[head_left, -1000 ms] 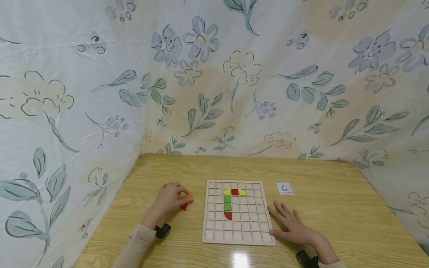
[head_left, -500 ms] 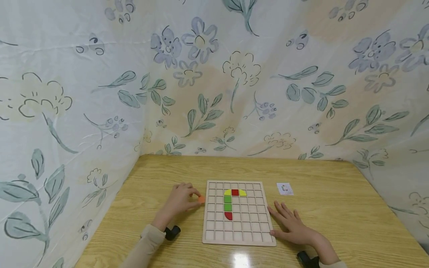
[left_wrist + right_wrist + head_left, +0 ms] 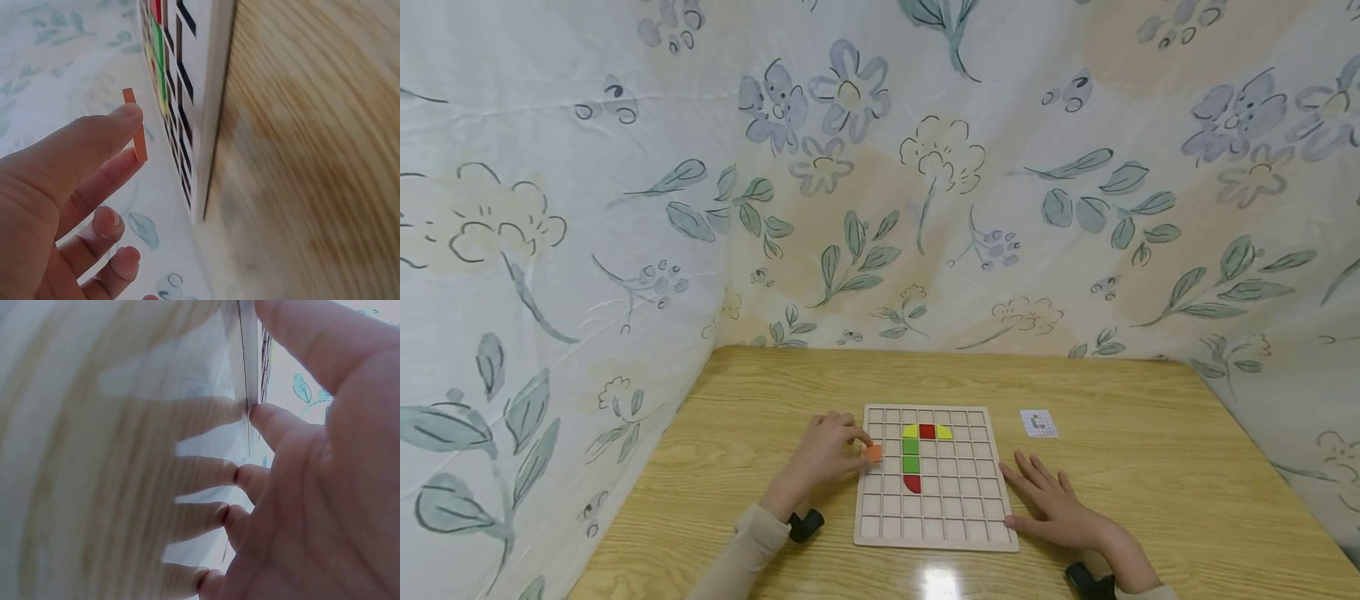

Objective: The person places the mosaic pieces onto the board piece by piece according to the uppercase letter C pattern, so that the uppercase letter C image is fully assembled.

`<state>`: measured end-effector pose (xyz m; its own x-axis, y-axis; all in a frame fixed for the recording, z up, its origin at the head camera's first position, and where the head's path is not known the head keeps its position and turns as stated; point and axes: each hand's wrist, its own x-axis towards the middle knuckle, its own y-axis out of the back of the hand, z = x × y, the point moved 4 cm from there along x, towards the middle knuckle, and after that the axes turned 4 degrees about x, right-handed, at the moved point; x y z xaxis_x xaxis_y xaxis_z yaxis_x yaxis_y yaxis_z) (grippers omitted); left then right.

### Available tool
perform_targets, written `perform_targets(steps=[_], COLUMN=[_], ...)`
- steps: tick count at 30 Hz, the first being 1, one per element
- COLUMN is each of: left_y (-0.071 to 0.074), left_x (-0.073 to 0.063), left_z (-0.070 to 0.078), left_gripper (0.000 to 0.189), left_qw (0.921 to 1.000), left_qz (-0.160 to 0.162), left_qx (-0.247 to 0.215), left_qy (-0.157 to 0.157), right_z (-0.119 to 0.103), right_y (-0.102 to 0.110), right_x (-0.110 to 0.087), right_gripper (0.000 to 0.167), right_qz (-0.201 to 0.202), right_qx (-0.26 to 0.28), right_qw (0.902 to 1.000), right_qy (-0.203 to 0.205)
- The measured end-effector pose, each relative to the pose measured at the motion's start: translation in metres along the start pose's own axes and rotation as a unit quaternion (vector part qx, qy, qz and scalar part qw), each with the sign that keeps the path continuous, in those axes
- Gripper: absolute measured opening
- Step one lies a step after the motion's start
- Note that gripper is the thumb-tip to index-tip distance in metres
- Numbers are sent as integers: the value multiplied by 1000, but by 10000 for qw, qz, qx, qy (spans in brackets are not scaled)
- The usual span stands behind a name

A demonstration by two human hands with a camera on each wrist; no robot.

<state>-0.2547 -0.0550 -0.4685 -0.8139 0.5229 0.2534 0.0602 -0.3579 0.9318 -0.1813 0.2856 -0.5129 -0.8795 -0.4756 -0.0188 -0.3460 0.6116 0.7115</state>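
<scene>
My left hand (image 3: 822,457) pinches a thin orange square tile (image 3: 874,452) between thumb and index finger, over the left edge of a pale gridded board (image 3: 936,547). In the left wrist view the tile (image 3: 141,142) is seen edge-on, apart from the board (image 3: 212,94), with the other fingers loosely bent. Tiles sit in the board's cells: yellow rounded ones (image 3: 911,431) either side of a red square (image 3: 927,432), two green squares (image 3: 911,456) and a red quarter-round (image 3: 913,483). My right hand (image 3: 1056,507) rests with spread fingers on the table, its fingertips at the board's right edge.
A small printed card (image 3: 1038,423) with a grid pattern lies on the wooden table (image 3: 1120,408), beyond the right hand. Floral cloth (image 3: 955,275) hangs behind the table and along both sides. Black wrist-worn devices (image 3: 806,527) sit below the hands.
My left hand has carried the orange tile rightward from the table to over the board's left edge. A red piece visible beside that hand earlier is out of sight. The right hand stays put.
</scene>
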Motion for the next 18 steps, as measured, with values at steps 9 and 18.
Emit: perform_targets(steps=[9, 18], left_y=[-5, -19], left_x=[6, 12], left_z=[17, 30], left_gripper=[26, 20], left_qw=[9998, 9989], left_qz=[-156, -388], left_qx=[89, 178], left_qy=[-92, -211], right_z=[-2, -1], right_y=[1, 1], right_x=[0, 0], right_gripper=[73, 73], right_qz=[6, 12], right_qx=[6, -2], right_qw=[10000, 10000], right_qy=[30, 35])
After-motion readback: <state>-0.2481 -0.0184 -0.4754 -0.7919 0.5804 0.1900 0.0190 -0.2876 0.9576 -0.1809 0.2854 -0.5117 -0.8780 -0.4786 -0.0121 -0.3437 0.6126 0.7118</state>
